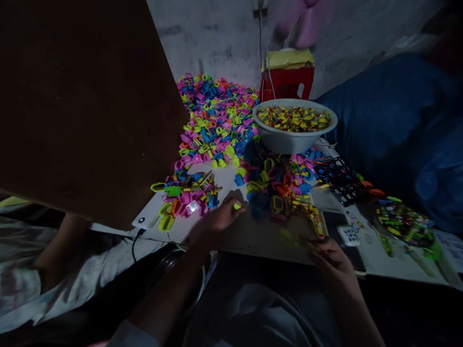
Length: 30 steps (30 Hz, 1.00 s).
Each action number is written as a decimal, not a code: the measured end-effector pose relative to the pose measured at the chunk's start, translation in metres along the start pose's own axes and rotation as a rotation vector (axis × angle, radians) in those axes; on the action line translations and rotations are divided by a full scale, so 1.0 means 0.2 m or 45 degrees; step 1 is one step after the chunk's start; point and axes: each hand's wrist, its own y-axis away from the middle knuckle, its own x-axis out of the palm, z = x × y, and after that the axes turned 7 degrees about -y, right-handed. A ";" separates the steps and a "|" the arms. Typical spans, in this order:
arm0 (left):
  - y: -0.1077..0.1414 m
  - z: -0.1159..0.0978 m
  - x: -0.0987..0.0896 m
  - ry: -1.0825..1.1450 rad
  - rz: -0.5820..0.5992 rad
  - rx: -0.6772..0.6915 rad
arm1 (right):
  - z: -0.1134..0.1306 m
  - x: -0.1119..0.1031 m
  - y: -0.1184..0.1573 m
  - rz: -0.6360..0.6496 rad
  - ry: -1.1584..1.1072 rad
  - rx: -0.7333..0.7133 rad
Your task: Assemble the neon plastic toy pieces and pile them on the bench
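My left hand (223, 217) is closed in a pinch over the white board (237, 236), with a small yellow-green plastic piece (237, 206) at its fingertips. To its left lies a small heap of toy plastic pieces (186, 200) in pink, blue, yellow and green. My right hand (331, 255) is at the board's front edge, left of a phone (343, 219). Its fingers are pressed together, and what they hold is smeared and dark. Just above those fingers runs a row of yellow and red small pieces (316, 221). A darker heap of ring-shaped plastic pieces (269, 185) lies between the hands.
A grey basin (289, 140) of small yellow-red pieces stands behind. A large colourful pile (217, 120) reaches the wall. Left looms a big brown box (90, 111), another person's arm (60, 241) below it. Blue bags (390, 120), a black grid tray (340, 180) and a filled dish (403, 221) stand right.
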 end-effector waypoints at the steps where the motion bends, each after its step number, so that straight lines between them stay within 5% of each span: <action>1: 0.03 -0.02 -0.01 0.018 -0.021 -0.021 | -0.01 0.03 0.01 0.038 0.018 0.023; 5: 0.18 -0.15 -0.06 0.400 0.007 -0.149 | -0.04 0.19 0.03 0.221 0.134 0.034; 9: 0.32 -0.33 -0.11 0.833 0.199 -0.277 | 0.00 0.32 0.04 0.373 0.289 -0.196; 14: 0.40 -0.48 -0.16 0.801 0.263 -0.305 | 0.06 0.38 0.06 0.233 0.494 -0.385; 22: 0.45 -0.56 -0.19 0.648 0.168 -0.279 | 0.08 0.39 0.11 0.072 0.612 -0.441; 30: 0.44 -0.53 -0.15 0.714 0.180 -0.312 | 0.13 0.39 0.10 0.339 1.106 -0.745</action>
